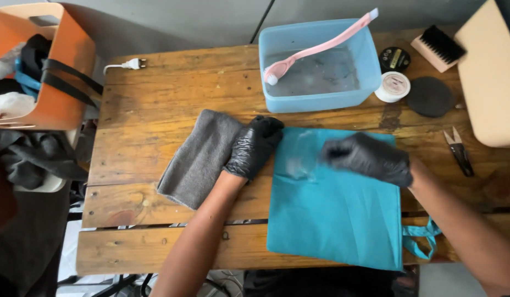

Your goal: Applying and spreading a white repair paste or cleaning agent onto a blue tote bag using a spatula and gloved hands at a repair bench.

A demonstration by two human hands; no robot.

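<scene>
- A person in black gloves works over a teal fabric bag (334, 212) laid flat on a wooden plank table (150, 99); the bag reaches the table's near edge, its handles trailing toward the near right corner.
- The left hand (252, 146) rests fingers curled and knuckles down at the bag's upper left corner, where the bag meets a folded grey cloth (197, 157) — it presses rather than grips.
- The right hand (370, 157) is spread, palm down, on the bag's top edge; it is blurred, and the fingers close on nothing visible.
- A pale wet smear shows on the bag between the two hands.
- Toward the far edge stands a light blue plastic tub (318, 66) of water, a pink long-handled brush (315, 49) lying across it.
- Right of the tub: a small black tin (394, 58), a white tin (393, 86), a round black pad (429, 96) and a black-bristled brush (439, 47).
- Small snips (458, 149) lie near the right edge.
- An orange basket (57, 71) of items sits off the left edge — a white plug (131, 64) lies at the far left corner.
</scene>
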